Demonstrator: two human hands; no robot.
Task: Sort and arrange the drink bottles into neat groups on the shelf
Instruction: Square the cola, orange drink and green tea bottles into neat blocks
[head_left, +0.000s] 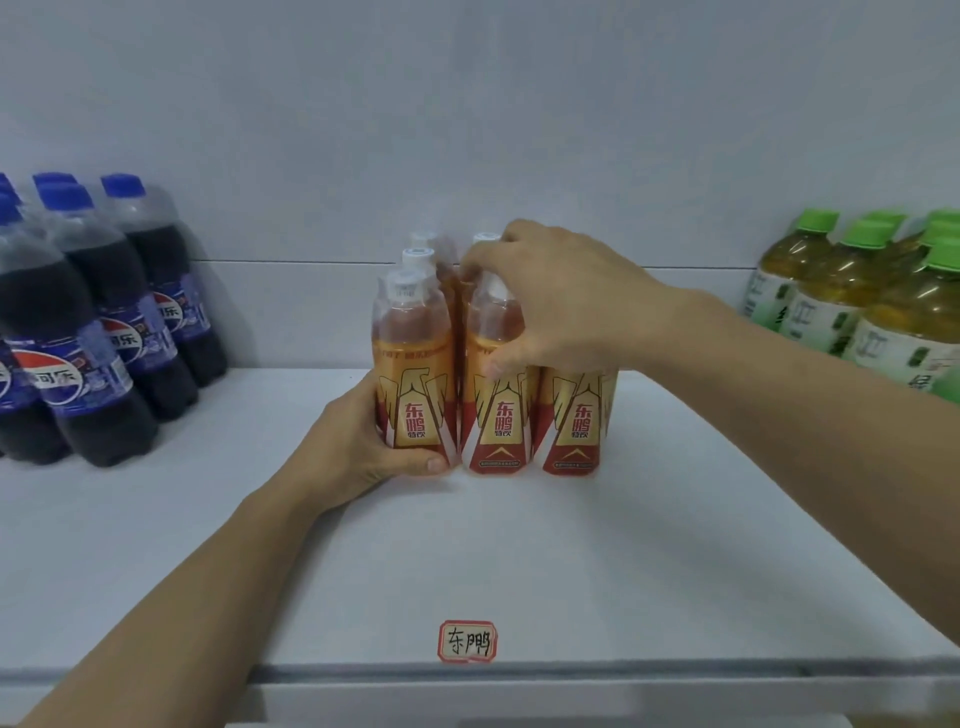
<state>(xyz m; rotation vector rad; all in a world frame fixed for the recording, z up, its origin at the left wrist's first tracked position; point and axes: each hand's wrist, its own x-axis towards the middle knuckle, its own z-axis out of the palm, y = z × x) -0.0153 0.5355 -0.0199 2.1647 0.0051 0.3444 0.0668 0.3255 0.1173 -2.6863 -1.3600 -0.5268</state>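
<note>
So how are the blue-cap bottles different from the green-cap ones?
The blue-cap bottles stand on the left and hold dark cola; the green-cap bottles stand on the right and hold yellowish drink. Blue labels versus pale green-white labels. Both groups stand upright on the shelf, untouched by the hands.

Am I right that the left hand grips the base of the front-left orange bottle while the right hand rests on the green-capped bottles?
Not quite. In the head view the right hand grips the front-middle orange bottle, not the green-capped bottles. The left hand does grip the front-left orange bottle near its base.
</note>
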